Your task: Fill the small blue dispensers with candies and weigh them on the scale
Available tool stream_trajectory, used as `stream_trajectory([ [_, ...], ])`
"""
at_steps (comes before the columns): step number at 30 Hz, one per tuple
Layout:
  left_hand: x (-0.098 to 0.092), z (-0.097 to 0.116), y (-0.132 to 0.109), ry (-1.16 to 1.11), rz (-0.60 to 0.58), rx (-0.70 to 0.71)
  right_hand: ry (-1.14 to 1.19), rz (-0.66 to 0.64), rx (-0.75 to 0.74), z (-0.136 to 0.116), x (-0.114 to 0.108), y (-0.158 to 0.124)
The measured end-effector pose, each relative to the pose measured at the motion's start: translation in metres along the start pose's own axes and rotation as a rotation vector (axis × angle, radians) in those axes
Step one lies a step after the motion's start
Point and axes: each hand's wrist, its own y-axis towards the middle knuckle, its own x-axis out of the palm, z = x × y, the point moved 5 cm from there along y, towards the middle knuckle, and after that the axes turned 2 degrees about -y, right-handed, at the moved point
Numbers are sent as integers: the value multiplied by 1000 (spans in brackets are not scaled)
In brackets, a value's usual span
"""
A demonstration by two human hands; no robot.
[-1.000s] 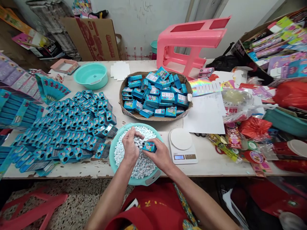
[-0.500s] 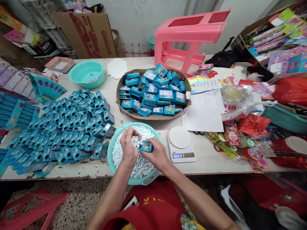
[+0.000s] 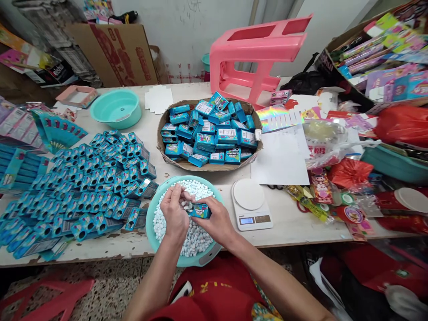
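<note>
My right hand (image 3: 217, 220) grips a small blue candy box (image 3: 201, 211) lettered "Caramelo Macizo", tilted so that its left end faces my other hand. Cupped against that end, my left hand (image 3: 175, 211) has its fingers curled around several small white candies (image 3: 186, 205). Both hands are above a turquoise basin (image 3: 151, 238) at the table's front edge. Loose white and pale blue candies (image 3: 197, 243) fill the basin. The box's opening is partly covered by my left fingers, so I cannot tell how full it is.
Rows of blue boxes with round holes (image 3: 96, 183) stand at left. Behind the basin, a cardboard tray (image 3: 197, 168) holds piled blue boxes. A white scale (image 3: 252, 207) sits at right, near papers (image 3: 282, 156). A turquoise basin (image 3: 115, 109) and pink stool (image 3: 254, 44) are farther back.
The view has shifted slightly, so everything sits a little lower and to the left. My left fingers have moved slightly at the box's end; my right hand keeps its grip on the box.
</note>
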Motion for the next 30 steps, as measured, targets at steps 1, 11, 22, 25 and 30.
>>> stream_trajectory([
  [1, 0, 0, 0, -10, -6, -13, 10, 1, 3, 0, 0, 0],
  [11, 8, -4, -1, -3, -195, -125, 111, -32, -45, 6, 0, 2],
  [22, -29, -77, 43, 1257, -420, 457, 270, 63, 21, 30, -40, -21],
  [25, -27, -88, 35, 1404, -423, 517, 227, 73, 50, 37, -37, -20],
  [30, -38, -79, 35, 1015, -270, 400, 187, 62, 102, 43, -33, -23],
])
